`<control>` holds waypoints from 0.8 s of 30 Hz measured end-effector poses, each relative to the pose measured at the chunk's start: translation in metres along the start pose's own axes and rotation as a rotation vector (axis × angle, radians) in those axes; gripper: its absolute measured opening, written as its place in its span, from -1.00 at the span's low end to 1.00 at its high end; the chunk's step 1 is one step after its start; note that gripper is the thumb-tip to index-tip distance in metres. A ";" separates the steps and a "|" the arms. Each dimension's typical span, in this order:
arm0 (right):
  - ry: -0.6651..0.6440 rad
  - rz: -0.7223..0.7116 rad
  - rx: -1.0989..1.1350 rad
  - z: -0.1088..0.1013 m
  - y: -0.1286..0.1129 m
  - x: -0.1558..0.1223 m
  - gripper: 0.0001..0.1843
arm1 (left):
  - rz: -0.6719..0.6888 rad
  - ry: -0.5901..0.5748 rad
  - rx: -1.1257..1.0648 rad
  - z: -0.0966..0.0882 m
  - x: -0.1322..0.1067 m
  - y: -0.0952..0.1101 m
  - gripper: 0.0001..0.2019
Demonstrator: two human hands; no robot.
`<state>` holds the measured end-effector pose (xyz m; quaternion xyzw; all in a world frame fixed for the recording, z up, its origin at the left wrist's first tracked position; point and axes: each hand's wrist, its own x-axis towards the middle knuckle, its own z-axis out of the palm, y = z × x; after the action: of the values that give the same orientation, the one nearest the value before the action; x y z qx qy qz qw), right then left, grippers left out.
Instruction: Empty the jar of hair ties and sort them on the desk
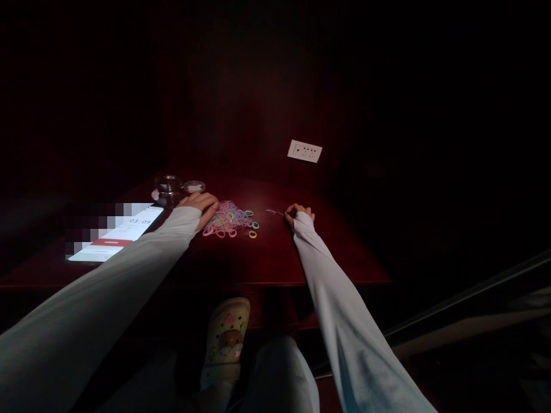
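Observation:
A pile of thin pastel elastic bands [232, 213] lies on the dark red table, with several thicker ring-shaped hair ties around its front and right edge, such as a yellow hair tie [252, 234]. At the pile's left side rests my left hand [198, 203], its fingers loosely bent and apart, with no object seen in them. To the right of the pile, my right hand [300, 212] has its thumb and fingers pinched together at the end of a few purple elastic bands [274, 212] on the tabletop. Its other fingers curl behind.
A clear jar [167, 186] and a round lid [194, 187] stand behind my left hand. On the left lies a lit phone [142, 225] showing a timer. A white wall socket [305, 151] is above the table's back edge. Below is a clog [229, 332].

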<state>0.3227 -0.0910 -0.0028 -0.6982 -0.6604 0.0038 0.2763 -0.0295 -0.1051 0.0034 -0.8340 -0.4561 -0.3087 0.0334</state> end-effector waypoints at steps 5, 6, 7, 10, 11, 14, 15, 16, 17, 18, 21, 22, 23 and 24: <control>-0.022 0.035 0.002 0.001 0.002 0.000 -0.75 | 0.016 0.006 -0.003 0.001 0.000 -0.002 -0.68; -0.024 0.031 0.003 0.001 0.002 0.000 -0.75 | 0.017 0.005 -0.005 0.002 0.000 -0.003 -0.68; -0.024 0.027 0.004 0.002 0.001 0.000 -0.74 | 0.018 0.004 -0.006 0.002 0.000 -0.004 -0.69; -0.027 0.010 -0.010 0.003 0.000 0.001 -0.73 | 0.009 0.009 -0.009 0.004 0.000 -0.005 -0.70; -0.035 0.007 -0.020 0.002 0.000 0.001 -0.73 | 0.005 0.014 -0.010 0.004 0.000 -0.005 -0.69; -0.058 0.023 -0.040 0.001 -0.002 0.001 -0.76 | 0.002 0.023 -0.013 0.005 0.001 -0.005 -0.69; -0.061 0.035 -0.040 0.000 -0.002 0.002 -0.77 | 0.004 0.023 -0.013 0.005 0.001 -0.005 -0.69; -0.061 0.048 -0.039 0.000 -0.002 0.002 -0.78 | 0.007 0.020 -0.012 0.005 0.001 -0.006 -0.69; -0.061 0.058 -0.036 0.000 -0.002 0.002 -0.78 | 0.011 0.015 -0.011 0.005 0.001 -0.006 -0.69; -0.061 0.063 -0.031 0.001 -0.001 0.003 -0.77 | 0.014 0.008 -0.010 0.005 0.001 -0.007 -0.68; -0.052 0.059 0.016 0.005 0.002 0.005 -0.74 | 0.021 0.001 -0.008 0.005 0.001 -0.007 -0.67; -0.038 0.063 0.039 0.006 0.004 0.006 -0.73 | 0.020 0.008 -0.007 0.005 0.001 -0.007 -0.67; -0.026 0.076 0.059 0.007 0.005 0.007 -0.71 | 0.019 0.016 -0.007 0.006 0.000 -0.006 -0.67; -0.013 0.094 0.073 0.008 0.005 0.007 -0.70 | 0.018 0.024 -0.007 0.006 0.000 -0.006 -0.66</control>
<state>0.3254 -0.0811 -0.0092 -0.7177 -0.6281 0.0454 0.2970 -0.0312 -0.0999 -0.0024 -0.8344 -0.4472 -0.3199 0.0388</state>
